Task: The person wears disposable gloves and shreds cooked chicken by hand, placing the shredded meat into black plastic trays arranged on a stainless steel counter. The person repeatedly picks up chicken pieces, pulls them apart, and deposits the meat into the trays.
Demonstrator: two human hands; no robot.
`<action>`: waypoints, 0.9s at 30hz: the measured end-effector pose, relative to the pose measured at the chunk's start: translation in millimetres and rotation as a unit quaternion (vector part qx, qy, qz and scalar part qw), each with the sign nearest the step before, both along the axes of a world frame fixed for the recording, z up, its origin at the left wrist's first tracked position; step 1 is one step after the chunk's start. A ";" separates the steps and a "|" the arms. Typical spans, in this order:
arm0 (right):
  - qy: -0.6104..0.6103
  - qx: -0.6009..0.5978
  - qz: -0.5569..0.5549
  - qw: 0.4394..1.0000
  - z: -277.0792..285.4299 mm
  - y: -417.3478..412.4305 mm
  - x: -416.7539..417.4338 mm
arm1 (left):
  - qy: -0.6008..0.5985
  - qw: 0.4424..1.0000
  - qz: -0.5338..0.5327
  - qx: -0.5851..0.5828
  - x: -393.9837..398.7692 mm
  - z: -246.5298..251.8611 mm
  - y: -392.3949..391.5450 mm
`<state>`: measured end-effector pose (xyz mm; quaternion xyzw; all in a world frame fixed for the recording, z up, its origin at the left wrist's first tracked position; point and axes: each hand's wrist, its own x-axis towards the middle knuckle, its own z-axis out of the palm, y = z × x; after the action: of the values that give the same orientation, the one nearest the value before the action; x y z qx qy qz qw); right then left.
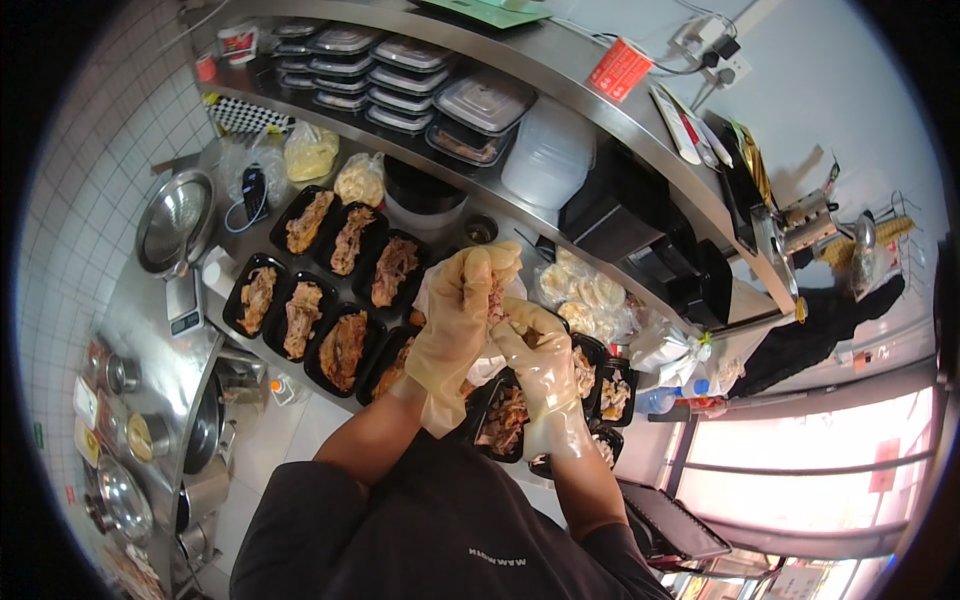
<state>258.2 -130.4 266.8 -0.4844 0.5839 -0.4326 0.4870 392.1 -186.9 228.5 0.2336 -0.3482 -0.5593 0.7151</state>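
Note:
Both my hands wear loose, pale, translucent gloves and meet above the food trays. A small piece of shredded meat (496, 306) shows between them. My left hand (461, 300) is curled around its upper part, while the fingers of my right hand (531, 345) pinch at its lower end. Beneath the hands is a white item, mostly hidden, whose kind I cannot tell. To the left, black plastic trays hold cooked meat pieces (343, 351), one in each. By my right wrist, another black tray contains torn meat (502, 421). Paler shreds (615, 394) fill smaller trays farther right.
A steel shelf (480, 161) crosses behind the trays, bearing stacked lidded containers (409, 79). At left are a steel colander (176, 223) and a digital scale (184, 306). Bagged flat rounds (585, 292) lie right of my hands. A steel side counter (154, 352) holds pots.

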 end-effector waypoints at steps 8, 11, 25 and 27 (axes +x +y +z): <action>0.008 0.006 -0.017 1.000 -2.9 -6.9 -17.5 | -0.156 0.987 -0.030 -0.016 -11.4 30.9 5.3; -0.038 0.027 -0.049 0.998 -23.6 -9.8 -23.7 | -0.160 0.986 -0.042 -0.004 -19.7 24.4 7.4; -0.082 -0.009 -0.059 0.995 -24.6 -21.4 -19.2 | -0.111 0.993 0.040 -0.002 -30.0 7.8 0.2; -0.152 -0.002 -0.089 0.984 -22.5 -20.7 -8.0 | -0.051 0.998 0.032 0.033 -28.7 -1.9 -7.2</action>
<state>250.2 -151.1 244.3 -0.3603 0.5425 -0.5442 0.5289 363.4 -194.0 226.7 0.2968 -0.3579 -0.5346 0.7057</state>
